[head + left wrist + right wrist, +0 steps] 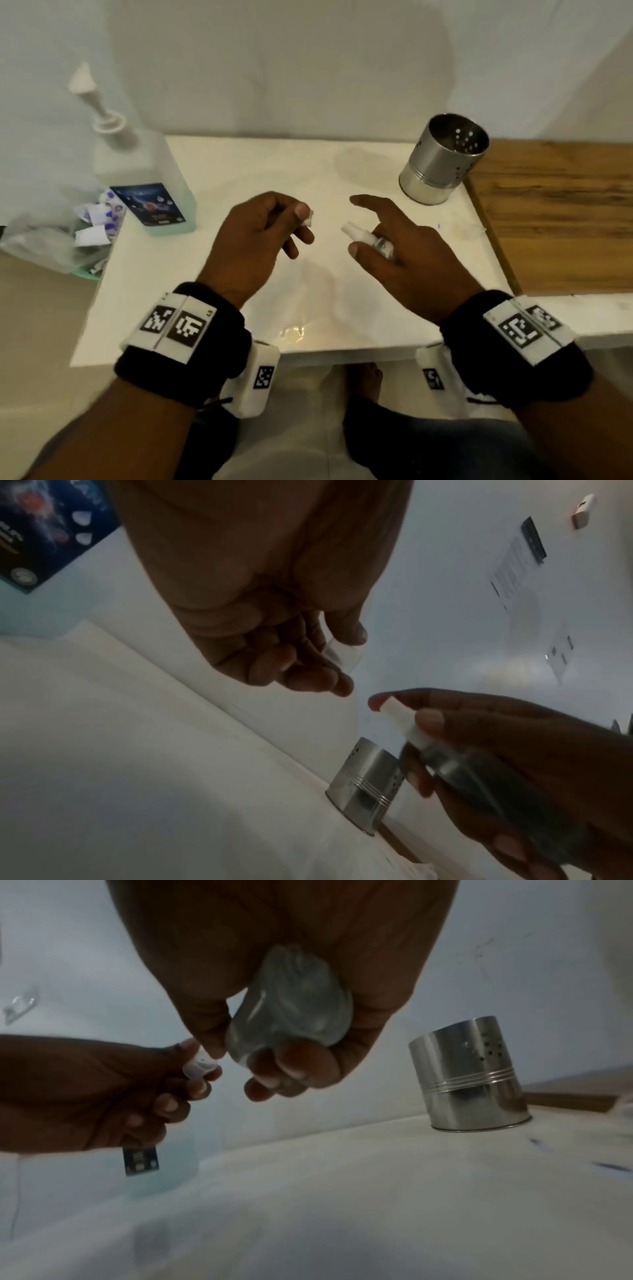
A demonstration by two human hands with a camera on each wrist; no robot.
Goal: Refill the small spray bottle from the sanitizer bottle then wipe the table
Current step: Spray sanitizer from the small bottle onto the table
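Above the white table (212, 308), the right hand (407, 253) wraps a small spray bottle (368, 238), light, smooth and likely slippery, best held round its clear body, while the left hand (253, 236) pinches what seems its clear cap (309, 219). Farther back the sanitizer bottle (150, 178) stands heavier, its blue label too blurred to read, and a steel cup (442, 157) sits at right.

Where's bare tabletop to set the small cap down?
Bare white table lies between the sanitizer bottle and the steel cup, and along the near edge under both wrists. Left hand pinches the cap; right hand holds the spray bottle. Crowded: left edge, around the bag of sachets.
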